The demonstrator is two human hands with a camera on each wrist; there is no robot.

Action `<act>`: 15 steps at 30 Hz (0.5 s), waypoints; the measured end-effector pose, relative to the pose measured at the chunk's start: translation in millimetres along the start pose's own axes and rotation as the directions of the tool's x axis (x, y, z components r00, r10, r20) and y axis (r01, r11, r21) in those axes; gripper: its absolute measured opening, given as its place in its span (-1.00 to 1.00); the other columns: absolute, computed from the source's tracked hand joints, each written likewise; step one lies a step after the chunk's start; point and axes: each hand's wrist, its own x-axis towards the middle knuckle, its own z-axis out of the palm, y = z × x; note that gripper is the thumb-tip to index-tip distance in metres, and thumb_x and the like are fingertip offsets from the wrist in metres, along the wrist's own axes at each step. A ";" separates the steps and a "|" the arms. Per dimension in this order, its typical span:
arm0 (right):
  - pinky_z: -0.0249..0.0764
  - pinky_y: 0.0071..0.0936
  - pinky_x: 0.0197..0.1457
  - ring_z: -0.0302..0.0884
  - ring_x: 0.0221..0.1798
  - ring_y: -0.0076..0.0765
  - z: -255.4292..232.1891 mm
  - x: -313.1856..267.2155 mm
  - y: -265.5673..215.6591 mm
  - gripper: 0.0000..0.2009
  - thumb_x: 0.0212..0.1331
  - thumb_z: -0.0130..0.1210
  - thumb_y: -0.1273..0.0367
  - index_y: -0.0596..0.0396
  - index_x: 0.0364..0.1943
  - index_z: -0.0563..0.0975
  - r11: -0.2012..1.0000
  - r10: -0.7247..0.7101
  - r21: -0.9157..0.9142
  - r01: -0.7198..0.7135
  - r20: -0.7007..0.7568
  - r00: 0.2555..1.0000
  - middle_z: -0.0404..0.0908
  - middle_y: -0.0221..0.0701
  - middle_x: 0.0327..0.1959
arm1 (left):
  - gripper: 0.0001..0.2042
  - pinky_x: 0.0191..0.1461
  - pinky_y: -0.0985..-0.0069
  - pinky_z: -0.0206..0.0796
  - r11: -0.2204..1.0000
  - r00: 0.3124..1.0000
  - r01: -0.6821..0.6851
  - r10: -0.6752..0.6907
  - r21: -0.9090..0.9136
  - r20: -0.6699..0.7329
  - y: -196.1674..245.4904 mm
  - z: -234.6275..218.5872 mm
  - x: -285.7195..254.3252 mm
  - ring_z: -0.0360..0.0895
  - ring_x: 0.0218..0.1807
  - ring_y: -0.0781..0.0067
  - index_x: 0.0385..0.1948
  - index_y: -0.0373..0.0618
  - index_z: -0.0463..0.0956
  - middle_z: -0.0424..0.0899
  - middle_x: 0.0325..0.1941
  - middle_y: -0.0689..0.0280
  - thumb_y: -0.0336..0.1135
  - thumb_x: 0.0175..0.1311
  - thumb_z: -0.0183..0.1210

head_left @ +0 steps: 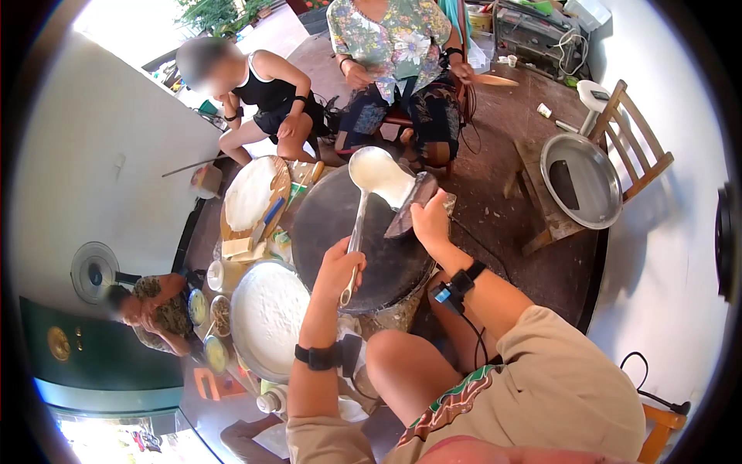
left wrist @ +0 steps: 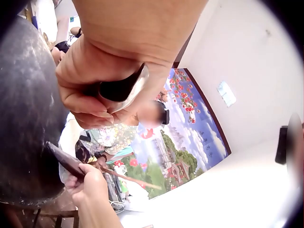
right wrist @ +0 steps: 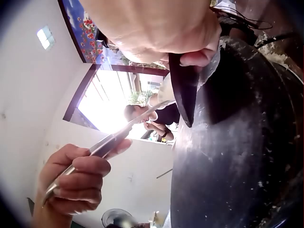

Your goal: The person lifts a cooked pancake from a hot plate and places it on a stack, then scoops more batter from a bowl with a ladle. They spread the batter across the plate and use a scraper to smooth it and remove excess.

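Note:
My left hand [head_left: 338, 271] grips the metal handle of a long ladle [head_left: 359, 220]. The ladle's bowl is over the far side of a round dark griddle [head_left: 325, 220], with white batter [head_left: 393, 185] in it and stretching toward my right hand. There my right hand [head_left: 433, 224] pinches a dark, flat scraper [head_left: 408, 215] by its edge, low over the griddle. In the right wrist view the scraper [right wrist: 185, 92] stands on edge, with pale batter behind it. The left wrist view shows fingers wrapped around the ladle handle [left wrist: 126, 90].
Left of the griddle is a wide basin [head_left: 233, 321] of white batter. Beyond it a wooden board [head_left: 281, 182] bears a thin white round sheet, near a blue-handled knife [head_left: 273, 209]. A metal basin [head_left: 595, 189] rests on a chair at right. Two people sit across from me.

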 end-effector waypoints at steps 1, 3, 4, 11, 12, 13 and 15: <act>0.37 -0.02 0.00 0.46 -0.11 0.30 6.0 1.9 3.6 -0.35 0.00 0.01 0.34 0.43 0.16 0.07 0.998 -0.053 -0.018 0.052 -0.027 0.998 0.44 0.24 -0.11 | -0.86 -0.77 0.64 0.15 1.000 1.000 0.006 -0.006 0.005 -0.008 0.7 -0.5 1.0 0.32 -0.78 0.62 -0.32 -0.16 0.39 0.44 -0.63 0.36 -0.48 0.06 -0.03; 0.38 -0.01 -0.03 0.47 -0.13 0.29 21.9 7.4 12.3 -0.34 0.00 0.01 0.34 0.41 0.17 0.05 0.988 -0.149 -0.052 0.145 -0.086 0.985 0.47 0.22 -0.14 | -0.87 -0.77 0.64 0.15 1.000 1.000 -0.002 0.002 0.008 -0.011 -2.6 -3.6 7.5 0.33 -0.78 0.62 -0.32 -0.16 0.39 0.44 -0.62 0.36 -0.48 0.06 -0.03; 0.40 -0.01 -0.08 0.49 -0.17 0.27 19.3 7.3 -9.6 -0.30 -0.01 0.01 0.35 0.39 0.21 -0.01 0.998 -0.008 -0.059 0.010 0.025 1.000 0.51 0.17 -0.20 | -0.87 -0.77 0.64 0.15 1.000 1.000 -0.004 0.005 0.014 -0.011 -3.8 -4.7 10.4 0.33 -0.78 0.61 -0.32 -0.16 0.39 0.44 -0.62 0.36 -0.48 0.07 -0.03; 0.42 0.00 -0.11 0.51 -0.22 0.25 37.1 17.0 -14.1 -0.28 0.02 0.00 0.35 0.42 0.22 -0.06 0.995 -0.058 -0.085 0.055 -0.033 0.998 0.52 0.17 -0.25 | -0.91 -0.78 0.64 0.14 0.999 0.998 -0.018 0.016 -0.034 -0.060 -2.8 -11.6 22.9 0.32 -0.80 0.60 -0.36 -0.15 0.38 0.44 -0.64 0.35 -0.47 0.08 -0.02; 0.42 0.00 -0.12 0.52 -0.23 0.25 31.4 16.4 -13.5 -0.28 0.02 0.00 0.34 0.42 0.23 -0.07 0.995 -0.066 -0.076 0.062 -0.050 0.997 0.53 0.17 -0.25 | -0.91 -0.78 0.63 0.13 0.999 0.997 -0.018 0.014 -0.042 -0.071 -0.8 -10.9 22.2 0.32 -0.80 0.60 -0.36 -0.15 0.38 0.44 -0.64 0.35 -0.47 0.08 -0.02; 0.43 0.01 -0.13 0.52 -0.23 0.25 27.6 16.0 -13.6 -0.27 0.03 -0.01 0.34 0.42 0.23 -0.08 0.996 -0.068 -0.067 0.064 -0.069 0.995 0.53 0.17 -0.25 | -0.91 -0.79 0.63 0.13 0.999 0.997 -0.013 0.009 -0.048 -0.080 -0.3 -10.4 22.1 0.32 -0.81 0.60 -0.37 -0.14 0.38 0.44 -0.65 0.35 -0.47 0.08 -0.02; 0.41 0.01 -0.09 0.50 -0.20 0.29 30.7 18.0 -26.6 -0.30 0.02 0.00 0.36 0.41 0.21 -0.06 0.997 0.026 -0.075 -0.025 0.017 1.000 0.51 0.21 -0.23 | -0.91 -0.79 0.62 0.13 0.998 0.996 -0.021 0.016 -0.054 -0.091 -1.0 -10.9 24.8 0.32 -0.81 0.59 -0.37 -0.14 0.39 0.44 -0.65 0.35 -0.47 0.08 -0.01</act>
